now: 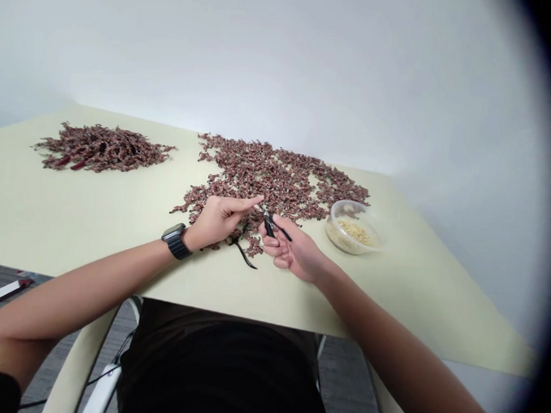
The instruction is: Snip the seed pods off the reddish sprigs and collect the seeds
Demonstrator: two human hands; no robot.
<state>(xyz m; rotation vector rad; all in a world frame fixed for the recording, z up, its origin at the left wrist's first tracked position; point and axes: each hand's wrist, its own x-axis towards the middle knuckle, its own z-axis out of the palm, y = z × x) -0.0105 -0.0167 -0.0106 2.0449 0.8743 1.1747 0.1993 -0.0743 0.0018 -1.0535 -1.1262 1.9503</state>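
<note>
Closest to the camera is the person's black shirt (pixel 223 380), behind the edge of the desk (pixel 249 300). The right hand (pixel 295 249) curves narrow and holds small black pliers (pixel 268 225). The left hand (pixel 217 221), with a black watch (pixel 176 240), stretches one finger to the pliers tip; I cannot tell if it pinches something. Both hands are at a wide spread of small red-brown pieces (pixel 268 180); another heap (pixel 101 148) lies left, and a plastic bowl (pixel 352 228) with pale bits (pixel 355 232) lies right.

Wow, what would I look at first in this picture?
Your eye lands on the small reddish-brown pieces spread across the middle of the pale table, with a smaller heap far left. In front, the right hand holds black pliers near the left hand. At right sits a clear bowl of pale kernels.
</note>
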